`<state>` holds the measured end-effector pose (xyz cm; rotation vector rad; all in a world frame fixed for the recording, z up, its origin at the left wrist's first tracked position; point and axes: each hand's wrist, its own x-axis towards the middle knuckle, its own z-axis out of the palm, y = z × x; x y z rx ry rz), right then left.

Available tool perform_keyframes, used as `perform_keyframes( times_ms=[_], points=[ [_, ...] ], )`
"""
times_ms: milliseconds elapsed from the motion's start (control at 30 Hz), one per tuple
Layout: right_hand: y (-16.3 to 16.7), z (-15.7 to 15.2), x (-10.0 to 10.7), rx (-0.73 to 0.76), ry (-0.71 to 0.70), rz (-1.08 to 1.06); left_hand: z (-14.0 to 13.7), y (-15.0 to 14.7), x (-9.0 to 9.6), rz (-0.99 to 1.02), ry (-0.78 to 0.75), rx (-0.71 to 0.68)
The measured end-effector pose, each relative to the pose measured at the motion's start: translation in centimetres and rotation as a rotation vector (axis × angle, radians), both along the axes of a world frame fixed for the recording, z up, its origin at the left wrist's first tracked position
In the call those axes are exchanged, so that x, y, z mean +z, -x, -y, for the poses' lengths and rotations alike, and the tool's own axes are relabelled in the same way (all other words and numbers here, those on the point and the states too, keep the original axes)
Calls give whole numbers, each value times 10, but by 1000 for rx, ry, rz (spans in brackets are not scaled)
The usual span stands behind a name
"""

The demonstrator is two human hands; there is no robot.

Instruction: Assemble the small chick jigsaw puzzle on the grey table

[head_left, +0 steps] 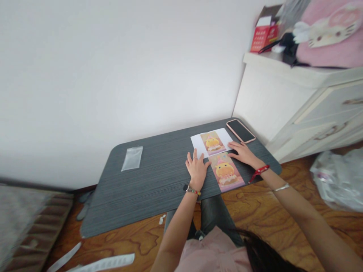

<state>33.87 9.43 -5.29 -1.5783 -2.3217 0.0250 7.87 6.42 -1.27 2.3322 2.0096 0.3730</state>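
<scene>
A white sheet point(196, 142) with a printed picture of a yellow cartoon character in its middle lies on the dark grey table point(161, 166). Just below it, closer to my body, is a picture card point(227, 174) with a similar yellow character and a pink party hat. My left hand point(196, 168) rests with spread fingers at the sheet's lower left corner. Fingers apart, my right hand point(241, 153) lies at the sheet's lower right corner, near the card's upper right edge. Neither hand grips anything.
A phone point(241, 130) in a pink case lies at the table's far right corner. A clear plastic sleeve point(132, 158) is on the left side. A white cabinet point(272, 98) stands right of the table, bearing a red box point(263, 37) and a pink plush bag point(329, 34).
</scene>
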Motion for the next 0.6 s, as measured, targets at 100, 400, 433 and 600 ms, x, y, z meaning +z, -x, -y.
perform_keyframes(
  times_ms=[100,400,433,600],
  points=[
    [0,0,3,0,-7,-20,3,0,4,19,-14,-6],
    [-15,56,40,-243,-215,-565,24,63,27,362,-58,-12],
    [-15,70,38,-306,-228,-653,29,75,25,487,-16,-69],
    [1,134,2,-541,-256,-1142,66,109,3,1030,153,-188]
  ],
)
